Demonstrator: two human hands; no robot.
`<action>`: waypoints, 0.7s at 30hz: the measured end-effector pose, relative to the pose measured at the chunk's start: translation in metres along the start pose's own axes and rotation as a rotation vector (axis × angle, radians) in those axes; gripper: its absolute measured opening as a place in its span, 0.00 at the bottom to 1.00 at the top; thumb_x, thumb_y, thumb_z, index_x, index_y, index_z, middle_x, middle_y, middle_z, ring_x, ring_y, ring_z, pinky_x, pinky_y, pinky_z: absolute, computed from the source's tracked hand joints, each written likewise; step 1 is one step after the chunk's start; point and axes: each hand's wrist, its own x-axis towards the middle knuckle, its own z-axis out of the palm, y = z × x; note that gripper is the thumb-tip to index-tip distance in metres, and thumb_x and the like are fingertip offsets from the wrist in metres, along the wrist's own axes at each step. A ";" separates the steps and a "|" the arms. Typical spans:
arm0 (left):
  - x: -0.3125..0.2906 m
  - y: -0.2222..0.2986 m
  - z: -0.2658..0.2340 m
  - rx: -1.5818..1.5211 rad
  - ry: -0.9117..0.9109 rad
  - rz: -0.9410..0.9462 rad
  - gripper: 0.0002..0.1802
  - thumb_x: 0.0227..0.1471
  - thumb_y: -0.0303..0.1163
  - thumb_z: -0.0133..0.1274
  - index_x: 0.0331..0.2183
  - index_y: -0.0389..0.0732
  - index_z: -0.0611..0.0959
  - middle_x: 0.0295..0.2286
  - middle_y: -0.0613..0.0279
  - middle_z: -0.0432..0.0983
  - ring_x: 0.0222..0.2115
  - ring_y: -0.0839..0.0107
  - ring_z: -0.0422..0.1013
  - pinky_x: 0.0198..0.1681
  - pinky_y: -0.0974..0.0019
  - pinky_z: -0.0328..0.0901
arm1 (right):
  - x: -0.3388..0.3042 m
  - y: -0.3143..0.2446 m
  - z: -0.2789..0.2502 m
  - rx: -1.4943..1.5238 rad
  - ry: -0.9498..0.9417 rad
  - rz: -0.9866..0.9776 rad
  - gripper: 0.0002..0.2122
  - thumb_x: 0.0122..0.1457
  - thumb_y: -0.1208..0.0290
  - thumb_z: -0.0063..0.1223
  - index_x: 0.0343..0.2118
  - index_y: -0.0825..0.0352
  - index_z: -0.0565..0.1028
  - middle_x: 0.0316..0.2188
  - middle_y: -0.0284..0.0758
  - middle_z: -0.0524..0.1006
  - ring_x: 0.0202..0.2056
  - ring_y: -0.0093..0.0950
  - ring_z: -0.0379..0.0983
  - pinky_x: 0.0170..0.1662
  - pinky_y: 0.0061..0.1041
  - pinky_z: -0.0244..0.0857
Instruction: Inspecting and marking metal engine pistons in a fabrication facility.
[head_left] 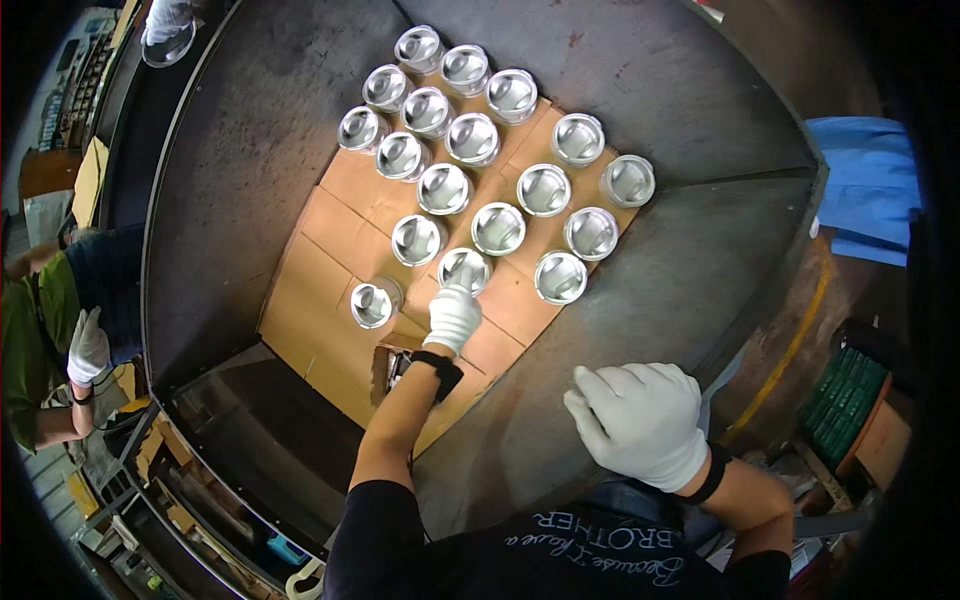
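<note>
Seen from the head camera, a person's white-gloved left hand [455,318] reaches into a dark metal bin [700,90], meeting the near side of a silvery round part [463,264]; whether that grip is closed cannot be told, its fingers being partly hidden. The part stands on brown cardboard [335,260], among rows of similar metal parts [498,228], with a small open box [380,372] near the left wrist. The gloved right hand [645,420] hangs over the bin's near side, its grip released, fingers loosely curled around nothing. At left, a co-worker in green [30,330] shows one gloved hand [88,348]; blue cloth [865,185] lies beyond the bin at right
</note>
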 end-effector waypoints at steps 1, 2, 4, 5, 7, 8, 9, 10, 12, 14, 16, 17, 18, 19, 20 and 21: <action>0.007 0.013 0.005 -0.059 -0.187 -0.111 0.30 0.45 0.33 0.54 0.53 0.39 0.72 0.34 0.44 0.79 0.37 0.49 0.77 0.41 0.53 0.71 | -0.001 0.000 -0.001 -0.014 0.002 -0.004 0.08 0.51 0.63 0.60 0.29 0.62 0.79 0.17 0.27 0.69 0.19 0.27 0.69 0.25 0.27 0.63; 0.013 0.023 0.012 -0.123 -0.373 -0.220 0.33 0.44 0.32 0.54 0.54 0.37 0.69 0.34 0.43 0.79 0.36 0.48 0.77 0.41 0.52 0.71 | -0.001 0.000 -0.001 0.004 0.014 0.005 0.08 0.49 0.65 0.61 0.29 0.62 0.79 0.18 0.28 0.72 0.19 0.27 0.71 0.25 0.27 0.64; 0.021 0.030 0.027 -0.126 -0.376 -0.250 0.33 0.43 0.32 0.53 0.54 0.37 0.69 0.35 0.41 0.78 0.36 0.47 0.77 0.41 0.51 0.71 | -0.004 0.000 -0.002 0.012 -0.019 0.030 0.07 0.49 0.66 0.62 0.29 0.61 0.79 0.19 0.28 0.74 0.21 0.28 0.73 0.26 0.28 0.65; 0.025 0.028 0.034 -0.126 -0.384 -0.280 0.34 0.42 0.32 0.53 0.54 0.37 0.69 0.36 0.39 0.78 0.36 0.47 0.77 0.41 0.51 0.71 | -0.006 0.000 -0.002 0.001 0.009 0.015 0.07 0.49 0.66 0.62 0.29 0.61 0.79 0.19 0.28 0.74 0.21 0.28 0.73 0.26 0.28 0.65; 0.030 0.011 0.045 -0.142 -0.441 -0.300 0.34 0.43 0.34 0.55 0.54 0.37 0.68 0.36 0.40 0.78 0.38 0.47 0.76 0.43 0.51 0.70 | -0.008 0.000 -0.002 0.008 0.006 0.006 0.06 0.50 0.66 0.61 0.29 0.61 0.79 0.19 0.28 0.74 0.21 0.28 0.73 0.26 0.28 0.65; 0.032 -0.002 0.047 -0.196 -0.426 -0.234 0.32 0.46 0.36 0.54 0.53 0.38 0.69 0.37 0.42 0.78 0.40 0.47 0.76 0.44 0.52 0.70 | -0.009 0.001 -0.003 0.024 -0.014 0.013 0.06 0.50 0.66 0.61 0.29 0.61 0.79 0.20 0.29 0.75 0.21 0.28 0.73 0.26 0.28 0.65; 0.032 -0.015 0.047 -0.244 -0.396 -0.165 0.30 0.48 0.37 0.54 0.53 0.40 0.70 0.37 0.44 0.79 0.41 0.47 0.76 0.45 0.52 0.69 | -0.010 0.001 -0.003 0.020 0.028 -0.004 0.06 0.50 0.66 0.61 0.29 0.61 0.79 0.20 0.29 0.75 0.21 0.28 0.73 0.26 0.28 0.65; 0.035 -0.028 0.043 -0.176 -0.465 -0.124 0.27 0.51 0.41 0.52 0.52 0.44 0.72 0.38 0.48 0.79 0.43 0.48 0.75 0.49 0.53 0.68 | -0.010 0.001 -0.003 0.014 0.047 -0.007 0.06 0.50 0.66 0.61 0.28 0.61 0.79 0.20 0.29 0.75 0.21 0.28 0.72 0.26 0.29 0.65; 0.027 -0.047 0.025 -0.035 -0.476 0.031 0.20 0.58 0.43 0.44 0.50 0.49 0.76 0.38 0.50 0.80 0.43 0.50 0.75 0.49 0.52 0.68 | -0.011 0.000 -0.002 0.032 0.131 -0.029 0.06 0.51 0.65 0.61 0.27 0.61 0.79 0.19 0.30 0.75 0.20 0.29 0.72 0.26 0.29 0.66; 0.010 -0.053 -0.015 -0.031 -0.402 0.038 0.18 0.63 0.42 0.38 0.47 0.49 0.77 0.35 0.50 0.80 0.39 0.51 0.77 0.43 0.51 0.70 | -0.012 0.000 -0.002 0.022 0.169 -0.064 0.06 0.52 0.65 0.60 0.27 0.61 0.79 0.18 0.31 0.75 0.20 0.30 0.72 0.26 0.30 0.66; -0.016 -0.043 -0.071 -0.022 -0.258 0.051 0.18 0.64 0.43 0.37 0.43 0.47 0.78 0.31 0.52 0.81 0.30 0.51 0.77 0.35 0.52 0.70 | -0.014 -0.001 -0.001 0.066 0.176 -0.065 0.07 0.54 0.65 0.58 0.27 0.62 0.79 0.18 0.34 0.75 0.20 0.34 0.73 0.26 0.34 0.66; -0.035 -0.032 -0.103 -0.210 -0.073 -0.105 0.22 0.64 0.46 0.38 0.34 0.41 0.81 0.25 0.50 0.79 0.23 0.55 0.76 0.31 0.55 0.69 | -0.016 -0.001 -0.001 0.080 0.186 -0.107 0.07 0.54 0.65 0.58 0.27 0.62 0.79 0.18 0.34 0.75 0.20 0.34 0.73 0.26 0.34 0.66; -0.047 -0.023 -0.139 -0.425 -0.061 -0.239 0.23 0.64 0.46 0.40 0.30 0.39 0.81 0.21 0.51 0.77 0.20 0.59 0.74 0.29 0.56 0.67 | -0.018 -0.001 -0.001 0.062 0.170 -0.091 0.07 0.54 0.65 0.58 0.26 0.62 0.78 0.18 0.35 0.75 0.20 0.35 0.73 0.26 0.35 0.66; -0.058 -0.013 -0.176 -0.644 -0.042 -0.378 0.25 0.63 0.46 0.43 0.25 0.37 0.81 0.18 0.51 0.75 0.18 0.62 0.72 0.28 0.58 0.66 | -0.019 -0.002 0.000 0.044 0.155 -0.080 0.07 0.54 0.64 0.58 0.26 0.61 0.78 0.18 0.36 0.75 0.20 0.36 0.73 0.26 0.36 0.66; -0.071 0.001 -0.210 -0.796 0.088 -0.417 0.26 0.62 0.45 0.46 0.19 0.37 0.79 0.13 0.60 0.69 0.15 0.71 0.66 0.24 0.64 0.63 | -0.020 -0.002 0.000 0.031 0.117 -0.076 0.07 0.55 0.64 0.57 0.26 0.60 0.78 0.19 0.36 0.76 0.20 0.36 0.74 0.26 0.36 0.66; -0.088 0.016 -0.242 -1.062 0.112 -0.424 0.22 0.62 0.43 0.47 0.21 0.39 0.79 0.14 0.68 0.66 0.16 0.77 0.61 0.21 0.70 0.58 | -0.021 -0.004 0.000 0.027 0.189 -0.115 0.11 0.58 0.62 0.52 0.22 0.61 0.74 0.19 0.36 0.75 0.20 0.37 0.73 0.26 0.37 0.66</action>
